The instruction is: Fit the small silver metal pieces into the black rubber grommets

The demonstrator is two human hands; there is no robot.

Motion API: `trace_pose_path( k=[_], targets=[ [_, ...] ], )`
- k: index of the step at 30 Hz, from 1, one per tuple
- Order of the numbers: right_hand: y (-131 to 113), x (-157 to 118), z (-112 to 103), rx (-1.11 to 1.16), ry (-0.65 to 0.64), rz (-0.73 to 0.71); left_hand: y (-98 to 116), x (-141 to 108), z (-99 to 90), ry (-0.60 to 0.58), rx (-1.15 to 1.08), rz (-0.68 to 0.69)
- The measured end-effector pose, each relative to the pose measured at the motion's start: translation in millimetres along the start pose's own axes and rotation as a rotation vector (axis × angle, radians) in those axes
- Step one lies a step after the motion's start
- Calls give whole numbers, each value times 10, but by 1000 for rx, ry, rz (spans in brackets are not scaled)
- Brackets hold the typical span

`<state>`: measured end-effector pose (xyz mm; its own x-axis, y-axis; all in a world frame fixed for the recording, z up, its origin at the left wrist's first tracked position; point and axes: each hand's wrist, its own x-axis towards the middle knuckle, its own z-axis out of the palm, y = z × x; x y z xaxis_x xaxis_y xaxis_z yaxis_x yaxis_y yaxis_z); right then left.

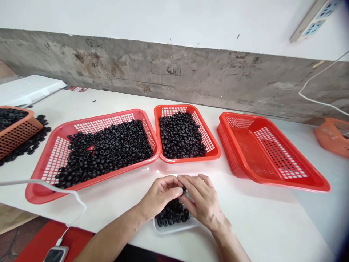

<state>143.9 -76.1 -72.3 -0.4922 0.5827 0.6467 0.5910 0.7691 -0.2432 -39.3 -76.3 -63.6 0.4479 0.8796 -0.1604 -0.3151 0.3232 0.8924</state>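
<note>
Both hands meet above a small clear plastic tub [174,229] that holds a pile of black ring-shaped parts [170,217]. My left hand [163,194] pinches one small black ring-shaped part [183,189] between thumb and forefinger. Against the same part rest the fingertips of my right hand [201,198], which curl around its far side and partly cover it. Beyond the hands, a long red basket [40,174] and a shorter red basket [191,159] are heaped with similar black parts. A scrap of red material [90,148] lies on the heap in the long basket.
Nested red baskets [242,145] stand on the right. At far left, black parts lie around an orange basket [21,136]. Another orange basket [331,136] sits at far right. A white cable [79,198] hangs over the front left edge to a small device [56,254].
</note>
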Motion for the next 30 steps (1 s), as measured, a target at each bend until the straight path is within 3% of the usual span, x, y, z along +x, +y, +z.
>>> trace_pose_path(
  k=[10, 30],
  targets=[
    [-51, 8, -8, -125, 26, -51, -71, 21, -28, -17, 116, 17],
    [-46, 21, -45, -139, 59, -60, -29, 9, -25, -53, 134, -23]
  ],
)
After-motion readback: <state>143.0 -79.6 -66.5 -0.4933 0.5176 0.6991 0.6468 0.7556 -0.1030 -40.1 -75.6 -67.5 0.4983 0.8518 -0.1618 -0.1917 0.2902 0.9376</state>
